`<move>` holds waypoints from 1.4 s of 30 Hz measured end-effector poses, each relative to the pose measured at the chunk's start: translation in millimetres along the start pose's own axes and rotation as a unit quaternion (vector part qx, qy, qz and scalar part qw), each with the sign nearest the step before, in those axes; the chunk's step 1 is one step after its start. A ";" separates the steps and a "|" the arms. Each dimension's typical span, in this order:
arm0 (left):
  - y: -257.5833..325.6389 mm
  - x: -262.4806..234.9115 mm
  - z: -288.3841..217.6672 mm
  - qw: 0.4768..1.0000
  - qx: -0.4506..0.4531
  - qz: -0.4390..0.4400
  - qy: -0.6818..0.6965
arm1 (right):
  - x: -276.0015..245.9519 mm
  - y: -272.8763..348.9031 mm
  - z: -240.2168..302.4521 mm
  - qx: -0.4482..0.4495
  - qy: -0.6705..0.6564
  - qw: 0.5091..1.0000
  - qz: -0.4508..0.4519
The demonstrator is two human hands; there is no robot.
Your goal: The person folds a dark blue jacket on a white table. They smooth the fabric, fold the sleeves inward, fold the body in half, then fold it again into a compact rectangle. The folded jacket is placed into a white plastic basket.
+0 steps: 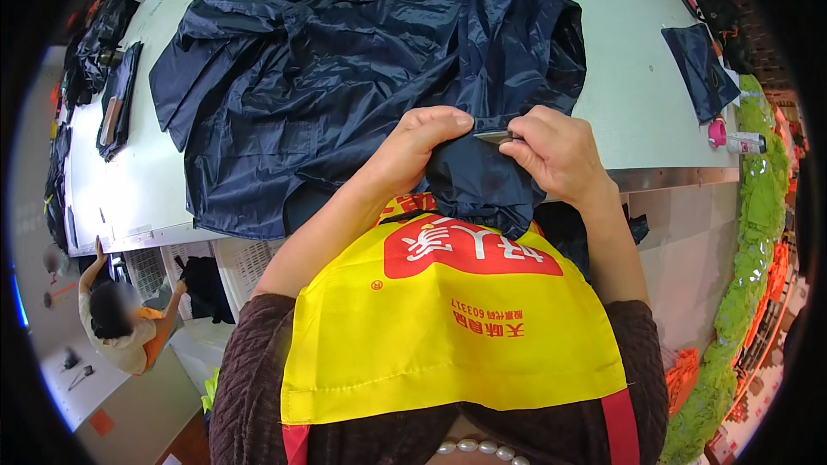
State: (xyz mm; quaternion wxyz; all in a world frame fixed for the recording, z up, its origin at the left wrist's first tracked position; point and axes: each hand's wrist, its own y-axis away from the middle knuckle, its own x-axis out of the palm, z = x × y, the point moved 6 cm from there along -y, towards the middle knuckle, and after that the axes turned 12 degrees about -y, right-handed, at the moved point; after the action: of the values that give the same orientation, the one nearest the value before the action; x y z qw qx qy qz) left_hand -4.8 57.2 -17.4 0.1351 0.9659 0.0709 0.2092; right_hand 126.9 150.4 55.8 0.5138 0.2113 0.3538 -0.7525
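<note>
- While your left hand pinches the dark navy garment, its grip is narrow, closed on the cloth.
- Your right hand has thumb and fingers closed on a small silvery tool, its tip at the fabric between your hands; you cannot tell its exact kind.
- The garment lies rumpled across the middle of the bench, its near part over the front edge, just before your yellow apron.
- To your right, a dark fabric piece lies near a pink ring.
- At far left, you see a co-worker beside the bench.
</note>
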 end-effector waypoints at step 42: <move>-1.4 -19.5 26.4 0.816 0.155 -0.252 -0.497 | 12.5 27.1 -100.5 0.222 -0.060 0.919 -0.320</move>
State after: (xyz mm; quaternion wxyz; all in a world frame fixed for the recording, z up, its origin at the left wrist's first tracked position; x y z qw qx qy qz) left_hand -11.4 48.7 -48.5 0.0484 0.8953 0.2662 -0.3538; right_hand 142.6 211.9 -27.7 0.2059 0.1495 0.1948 -0.9473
